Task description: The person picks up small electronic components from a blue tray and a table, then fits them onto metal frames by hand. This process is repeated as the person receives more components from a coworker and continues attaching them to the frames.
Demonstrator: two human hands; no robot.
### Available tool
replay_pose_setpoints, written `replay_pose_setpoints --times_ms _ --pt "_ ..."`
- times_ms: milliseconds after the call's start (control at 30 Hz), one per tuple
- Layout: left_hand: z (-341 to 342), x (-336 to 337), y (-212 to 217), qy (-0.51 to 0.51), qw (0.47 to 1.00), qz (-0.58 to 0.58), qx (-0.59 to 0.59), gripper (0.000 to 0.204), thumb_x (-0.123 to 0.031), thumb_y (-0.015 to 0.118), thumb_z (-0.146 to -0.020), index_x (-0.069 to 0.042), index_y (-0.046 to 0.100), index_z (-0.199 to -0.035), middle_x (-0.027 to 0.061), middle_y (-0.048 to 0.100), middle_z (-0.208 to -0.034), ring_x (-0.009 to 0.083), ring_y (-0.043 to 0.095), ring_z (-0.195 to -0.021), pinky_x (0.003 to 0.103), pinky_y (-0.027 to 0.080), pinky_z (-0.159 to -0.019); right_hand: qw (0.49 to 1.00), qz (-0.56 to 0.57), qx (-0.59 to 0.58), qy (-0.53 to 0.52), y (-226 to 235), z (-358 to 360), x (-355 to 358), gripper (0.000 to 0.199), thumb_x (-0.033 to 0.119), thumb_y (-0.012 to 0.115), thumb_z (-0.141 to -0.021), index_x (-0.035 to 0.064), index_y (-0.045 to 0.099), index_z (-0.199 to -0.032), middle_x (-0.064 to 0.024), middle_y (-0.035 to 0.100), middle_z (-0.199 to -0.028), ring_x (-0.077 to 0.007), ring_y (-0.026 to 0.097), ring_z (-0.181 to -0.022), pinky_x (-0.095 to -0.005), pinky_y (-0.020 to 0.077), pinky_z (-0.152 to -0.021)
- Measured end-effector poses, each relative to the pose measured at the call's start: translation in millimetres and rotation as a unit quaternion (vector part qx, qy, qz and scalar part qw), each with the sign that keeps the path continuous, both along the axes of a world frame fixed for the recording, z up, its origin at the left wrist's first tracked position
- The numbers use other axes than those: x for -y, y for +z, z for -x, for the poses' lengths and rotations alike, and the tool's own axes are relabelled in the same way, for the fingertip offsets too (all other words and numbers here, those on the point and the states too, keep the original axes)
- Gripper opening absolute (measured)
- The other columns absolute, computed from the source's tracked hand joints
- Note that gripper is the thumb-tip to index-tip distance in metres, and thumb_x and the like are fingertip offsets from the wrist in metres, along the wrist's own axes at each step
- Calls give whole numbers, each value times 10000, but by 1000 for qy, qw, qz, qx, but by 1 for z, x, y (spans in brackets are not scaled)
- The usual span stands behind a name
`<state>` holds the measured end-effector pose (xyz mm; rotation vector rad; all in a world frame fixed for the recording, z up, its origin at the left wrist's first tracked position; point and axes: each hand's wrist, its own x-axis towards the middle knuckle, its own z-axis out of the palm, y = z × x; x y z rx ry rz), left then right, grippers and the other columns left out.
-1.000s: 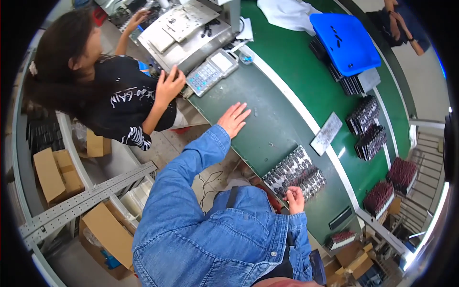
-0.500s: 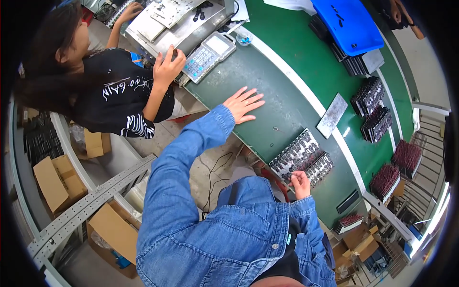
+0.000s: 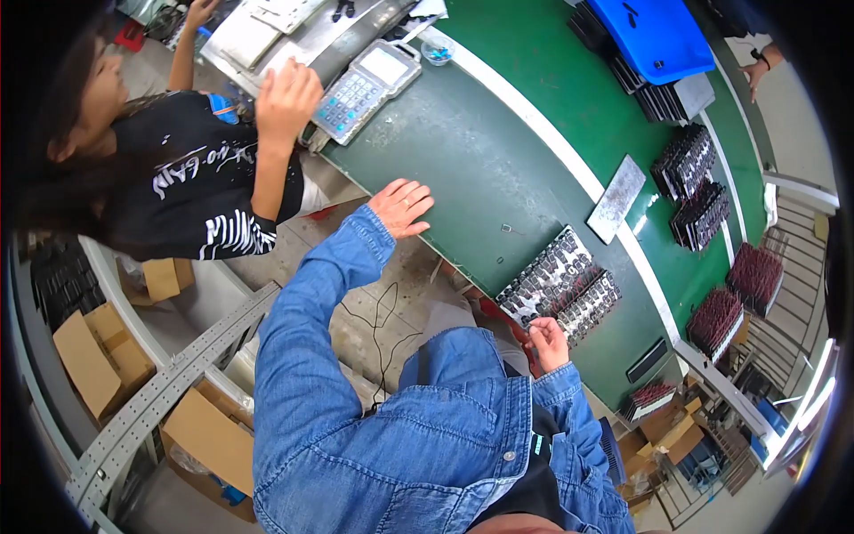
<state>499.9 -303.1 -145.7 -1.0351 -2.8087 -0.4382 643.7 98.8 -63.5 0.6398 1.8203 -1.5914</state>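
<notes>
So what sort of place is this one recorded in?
Probably an electronics assembly workshop: a long green workbench carries flat trays of small dark components, further stacked component racks, and a grey keypad device.

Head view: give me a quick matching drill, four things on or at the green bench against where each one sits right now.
Things:
1. left hand
2. right hand
3. keypad device
4. blue bin

Places:
A. at the near edge of the tray of small dark parts
B. far side of the bench, on stacks of dark trays
C. flat on the bare green bench edge, fingers spread
D. bench corner, by the co-worker's hand

Pairs: 1-C, 2-A, 3-D, 4-B
</notes>
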Motion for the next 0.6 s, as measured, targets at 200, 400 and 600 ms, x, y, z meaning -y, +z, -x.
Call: replay_pose_setpoints --times_ms 200,400,600 --pt "6 0 -1 -2 999 -44 -27 279 -293 667 -679 -93 535 -822 70 531 -866 237 534 -837 381 427 -728 999 6 22 -25 -23 -8 -2 111 55 541 -894 26 519 -999 -26 572 -798 -81 533 -662 -222 469 -615" --pt "17 -9 7 8 996 -77 -37 254 -225 675 -659 -96 463 -603 54 484 -638 227 523 -613 372 422 -544 1000 0 5 17 -13 -5 -5 109 70 534 -903 24 516 -1000 -26 574 -809 -84 545 -703 -230 480 -634" --pt "19 -21 -13 66 987 -110 -97 365 -311 680 -751 -108 453 -549 41 387 -469 238 443 -412 350 379 -425 1000 22 -8 -2 1 -5 -5 123 80 545 -902 26 516 -1008 -20 572 -827 -84 549 -723 -227 475 -637"
